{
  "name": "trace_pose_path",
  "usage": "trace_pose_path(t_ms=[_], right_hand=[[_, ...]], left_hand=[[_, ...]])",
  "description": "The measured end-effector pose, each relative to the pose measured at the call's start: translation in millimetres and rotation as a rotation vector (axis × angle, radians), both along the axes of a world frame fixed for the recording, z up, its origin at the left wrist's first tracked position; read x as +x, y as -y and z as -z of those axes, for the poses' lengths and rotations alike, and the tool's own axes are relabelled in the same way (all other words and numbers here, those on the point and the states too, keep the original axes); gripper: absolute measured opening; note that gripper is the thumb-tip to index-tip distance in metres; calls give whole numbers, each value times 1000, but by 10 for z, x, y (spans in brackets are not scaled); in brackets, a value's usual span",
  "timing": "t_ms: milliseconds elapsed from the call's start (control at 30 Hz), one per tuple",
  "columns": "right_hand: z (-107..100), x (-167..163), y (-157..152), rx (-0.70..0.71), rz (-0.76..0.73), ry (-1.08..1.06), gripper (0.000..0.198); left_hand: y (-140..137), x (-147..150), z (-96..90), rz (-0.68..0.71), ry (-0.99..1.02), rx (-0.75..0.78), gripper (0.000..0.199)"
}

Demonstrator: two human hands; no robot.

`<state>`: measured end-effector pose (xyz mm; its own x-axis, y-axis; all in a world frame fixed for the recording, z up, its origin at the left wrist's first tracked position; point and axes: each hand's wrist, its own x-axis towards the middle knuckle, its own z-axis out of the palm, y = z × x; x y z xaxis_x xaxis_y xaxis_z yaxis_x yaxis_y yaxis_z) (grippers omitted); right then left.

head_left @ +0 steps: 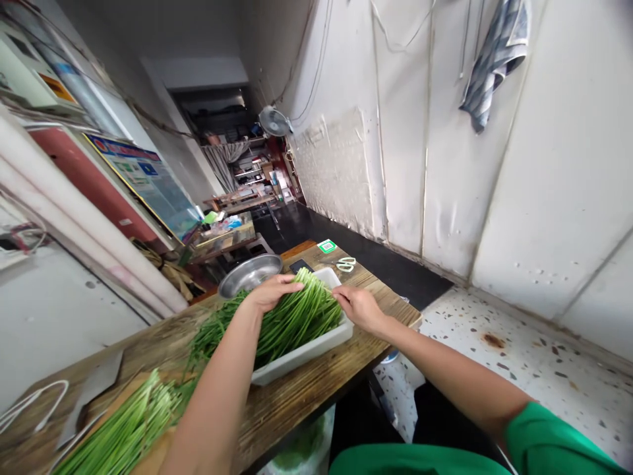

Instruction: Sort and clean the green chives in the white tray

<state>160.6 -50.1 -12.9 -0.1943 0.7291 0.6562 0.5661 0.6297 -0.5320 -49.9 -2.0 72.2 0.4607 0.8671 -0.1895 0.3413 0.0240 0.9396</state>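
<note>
A large heap of long green chives [297,323] fills a white rectangular tray [309,359] on the wooden table. Around the upper left part of the heap, near the pale stem ends, my left hand [270,293] is closed on a bunch, thumb on top. At the right side of the same bunch, my right hand [359,307] is closed in a pinch, its fingertips on a thin pale stem at the edge. Some leaves hang over the tray's left side. Another pile of chives [128,422] lies on brown board at the lower left.
Behind the tray are a steel bowl [251,274], a dark phone [300,266], pale-handled scissors [346,264] and a green code card [327,246]. A cleaver [93,396] and a white cable [47,409] lie left on the table [297,415]. Below stands a bin [306,448].
</note>
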Motion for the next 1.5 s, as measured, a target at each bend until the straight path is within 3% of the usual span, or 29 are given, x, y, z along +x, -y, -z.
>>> trace_pose_path(t_ms=[200,367,600,833,1100,1233,1367,1500], right_hand=[[8,-1,56,-59,-64,-97,21],[22,4,-12,-82,-126,-160,22],[140,14,-141,-206,-182,-183,22],[227,21,-165,-213,-241,-245,24],[244,-44,-186,-231,-162,-225,24],[222,-62,-213,-261,-123,-264,24],[235,-45,-206,-259,-173,-287,24],[256,-11,-175,-246,-228,-294,24]], left_hand=[[-68,80,35,108,-109,-29,46],[-173,95,138,168,-59,-20,41],[-282,142,270,163,-69,19,39],[-290,231,314,191,-38,60,40],[-291,285,384,137,-63,-5,43],[-303,144,316,12,-73,-15,46],[-258,-6,209,-135,-37,54,46],[-156,55,157,-52,21,18,45]])
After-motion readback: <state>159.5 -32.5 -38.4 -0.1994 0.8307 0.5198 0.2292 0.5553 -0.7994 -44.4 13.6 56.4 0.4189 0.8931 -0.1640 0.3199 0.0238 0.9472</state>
